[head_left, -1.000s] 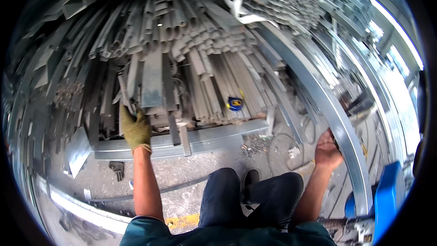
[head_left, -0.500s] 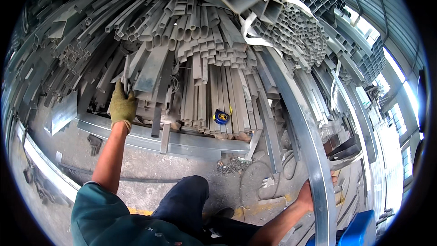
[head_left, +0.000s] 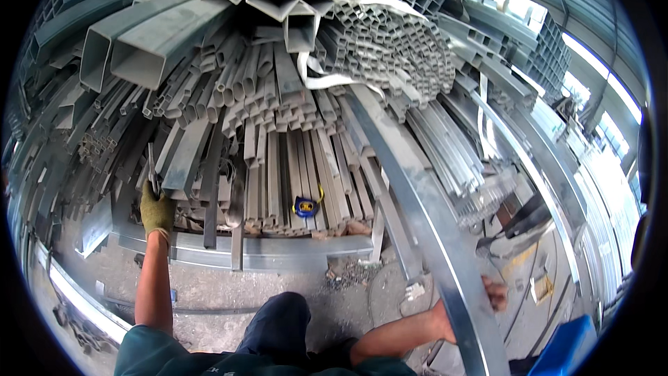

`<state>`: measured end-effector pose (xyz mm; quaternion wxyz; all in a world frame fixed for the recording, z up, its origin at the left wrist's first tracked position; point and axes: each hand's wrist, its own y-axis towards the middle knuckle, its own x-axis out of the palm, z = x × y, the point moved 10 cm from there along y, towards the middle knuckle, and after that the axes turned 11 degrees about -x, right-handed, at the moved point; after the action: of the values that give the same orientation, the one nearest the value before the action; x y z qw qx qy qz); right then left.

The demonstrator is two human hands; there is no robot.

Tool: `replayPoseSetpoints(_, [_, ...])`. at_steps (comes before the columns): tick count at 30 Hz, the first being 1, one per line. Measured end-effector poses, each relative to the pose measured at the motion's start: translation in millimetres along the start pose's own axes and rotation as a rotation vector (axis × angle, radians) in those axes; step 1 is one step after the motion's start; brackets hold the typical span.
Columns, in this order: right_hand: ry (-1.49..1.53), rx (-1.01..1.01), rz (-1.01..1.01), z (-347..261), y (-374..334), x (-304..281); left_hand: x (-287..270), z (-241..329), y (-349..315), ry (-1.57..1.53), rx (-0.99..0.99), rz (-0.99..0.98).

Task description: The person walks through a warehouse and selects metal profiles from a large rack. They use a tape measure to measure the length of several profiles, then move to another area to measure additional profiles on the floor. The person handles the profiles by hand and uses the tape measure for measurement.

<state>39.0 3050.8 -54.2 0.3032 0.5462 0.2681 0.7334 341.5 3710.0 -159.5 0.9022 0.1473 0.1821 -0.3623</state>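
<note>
My left hand point(head_left: 157, 209), in a yellow-green work glove, is closed around a thin, upright grey metal piece point(head_left: 152, 163) beside the tube ends at the left. Its exact kind is unclear. My bare right hand point(head_left: 442, 322) reaches under a long rectangular steel tube point(head_left: 424, 226) and grips it from below. The fingers come out on the tube's right side, while the palm is partly hidden beneath it. This tube slopes from the stack toward me. A blue and yellow tape measure point(head_left: 305, 207) rests on the tubes between my hands.
Stacked tubes fill the far side, with large square tubes point(head_left: 142, 49) jutting out above. A strapped bundle of small tubes point(head_left: 393, 49) lies at the upper right. A steel beam point(head_left: 271, 254) runs along the floor before the stack. Something blue point(head_left: 567, 348) stands at lower right.
The view has tilted upward and turned right, so the stack appears lower and farther left. Both hands keep their holds, and more of my right fingers shows beyond the tube.
</note>
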Motion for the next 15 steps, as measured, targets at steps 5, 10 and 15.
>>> replayPoseSetpoints(5, [-0.384, -0.228, 0.074, -19.6, 16.6, -2.2, -10.0, -11.0, 9.7, 0.060, 0.031, 0.089])
replayPoseSetpoints(10, [-0.530, -0.228, -0.001, -18.7, 31.2, -1.8, -11.3, -2.5, -0.8, 0.151, -0.006, 0.167])
replayPoseSetpoints(15, [-0.562, -0.210, -0.044, -3.7, 29.4, -8.6, -16.1, 2.4, 4.6, 0.198, 0.121, 0.194])
